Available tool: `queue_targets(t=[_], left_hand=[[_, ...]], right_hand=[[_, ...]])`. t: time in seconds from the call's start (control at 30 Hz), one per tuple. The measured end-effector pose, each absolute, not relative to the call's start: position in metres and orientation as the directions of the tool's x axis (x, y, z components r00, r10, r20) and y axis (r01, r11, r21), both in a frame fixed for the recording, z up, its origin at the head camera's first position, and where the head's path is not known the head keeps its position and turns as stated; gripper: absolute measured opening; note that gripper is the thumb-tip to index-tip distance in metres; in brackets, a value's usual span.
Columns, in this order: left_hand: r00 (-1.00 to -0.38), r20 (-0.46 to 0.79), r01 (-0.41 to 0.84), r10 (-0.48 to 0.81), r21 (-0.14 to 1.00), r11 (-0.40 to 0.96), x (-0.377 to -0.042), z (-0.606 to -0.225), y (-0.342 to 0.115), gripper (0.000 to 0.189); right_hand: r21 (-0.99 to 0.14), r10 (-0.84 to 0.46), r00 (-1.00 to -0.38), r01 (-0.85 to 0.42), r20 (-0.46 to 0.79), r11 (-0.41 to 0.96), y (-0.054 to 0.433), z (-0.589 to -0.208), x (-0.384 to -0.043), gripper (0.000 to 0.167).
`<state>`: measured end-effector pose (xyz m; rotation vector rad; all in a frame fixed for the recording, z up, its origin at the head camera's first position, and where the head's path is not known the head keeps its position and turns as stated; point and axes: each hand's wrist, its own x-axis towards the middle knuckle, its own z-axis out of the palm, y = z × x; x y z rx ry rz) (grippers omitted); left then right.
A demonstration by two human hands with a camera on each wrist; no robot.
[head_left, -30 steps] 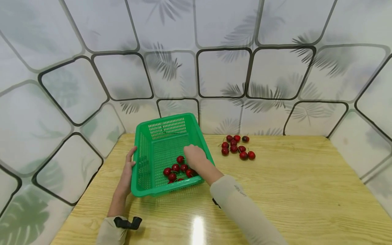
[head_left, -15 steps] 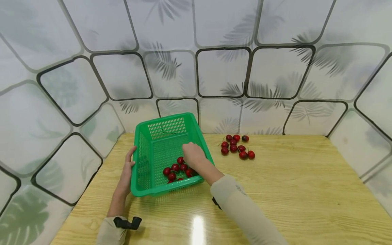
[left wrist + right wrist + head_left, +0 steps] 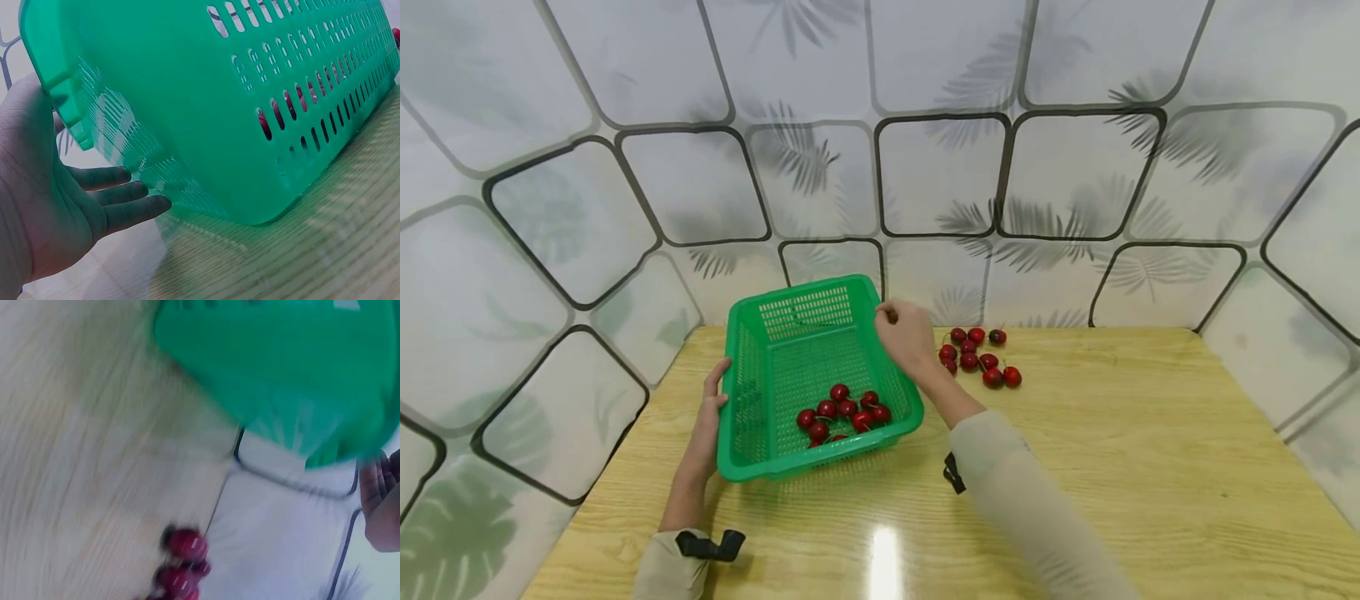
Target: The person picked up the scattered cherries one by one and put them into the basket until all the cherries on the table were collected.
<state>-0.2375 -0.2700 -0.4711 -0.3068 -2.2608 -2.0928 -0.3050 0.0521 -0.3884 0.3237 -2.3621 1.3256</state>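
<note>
A green plastic basket stands at the left of the table, with several dark red cherries gathered at its near right end. My left hand holds its left side. In the left wrist view the fingers lie against the perforated wall while the thumb side goes up at the rim, partly hidden. My right hand hovers by the basket's far right rim with curled fingers, and no cherry shows in it. More loose cherries lie on the table just right of that hand.
The pale wooden table ends at a patterned backdrop that rises behind and at both sides. Black straps sit at both wrists over the sleeves.
My right hand has risen out of the basket and moved right and away, over its right rim, uncovering cherries in the basket. The left hand and the basket keep their place.
</note>
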Motion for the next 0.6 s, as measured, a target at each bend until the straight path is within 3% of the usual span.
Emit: queue_targets(t=[0.17, 0.4, 0.6], left_hand=[[-0.979, 0.169, 0.177, 0.114, 0.982, 0.064, -0.236, -0.471, -0.270, 0.056], [-0.975, 0.186, 0.195, 0.123, 0.979, 0.065, -0.235, -0.471, -0.271, 0.055], [-0.972, 0.189, 0.198, 0.138, 0.979, 0.052, -0.236, -0.472, -0.270, 0.055]], right_hand=[[-0.740, 0.082, -0.927, -0.236, 0.366, 0.630, 0.097, -0.396, -0.315, 0.027], [-0.482, 0.103, -0.973, -0.010, 0.206, 0.876, 0.154, -0.415, -0.319, 0.019], [-0.344, 0.158, -0.987, 0.137, 0.032, 0.929, 0.187, -0.424, -0.320, 0.017]])
